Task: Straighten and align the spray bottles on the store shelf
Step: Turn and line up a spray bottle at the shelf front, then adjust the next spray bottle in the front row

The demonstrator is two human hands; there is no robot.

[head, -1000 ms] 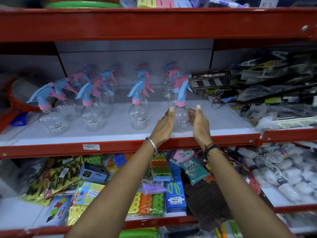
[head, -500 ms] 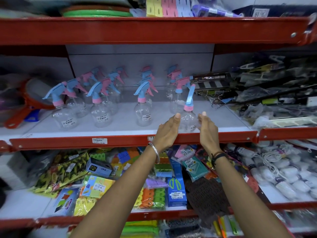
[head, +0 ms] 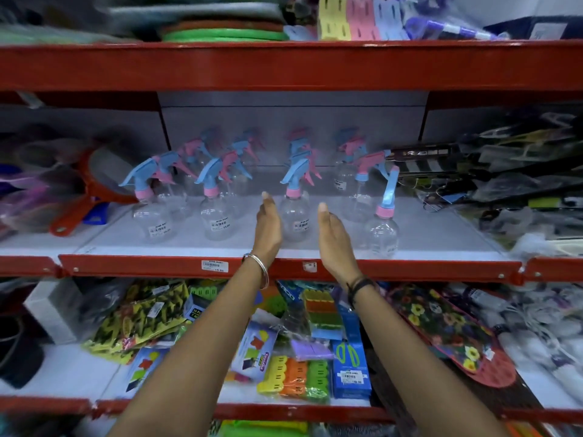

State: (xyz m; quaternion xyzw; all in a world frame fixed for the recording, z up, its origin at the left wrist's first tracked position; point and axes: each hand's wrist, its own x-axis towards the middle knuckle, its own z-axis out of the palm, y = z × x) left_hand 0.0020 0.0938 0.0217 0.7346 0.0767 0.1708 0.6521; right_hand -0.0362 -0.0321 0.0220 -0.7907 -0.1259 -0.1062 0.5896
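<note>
Several clear spray bottles with blue and pink trigger heads stand in rows on a white shelf with a red front edge. My left hand and my right hand are held flat and open on either side of one front-row bottle, close to it but apart from it. To the right, another front-row bottle stands alone near the shelf's front edge, its blue head pointing up and back. Two more front bottles stand to the left.
Red-handled strainers lie left of the bottles. Dark packaged goods crowd the right end of the shelf. The shelf below holds colourful packets and a floral mat. A red shelf beam runs overhead.
Both hands let go of the right front bottle, which now stands near the shelf's front edge, and moved left to flank the neighbouring front bottle.
</note>
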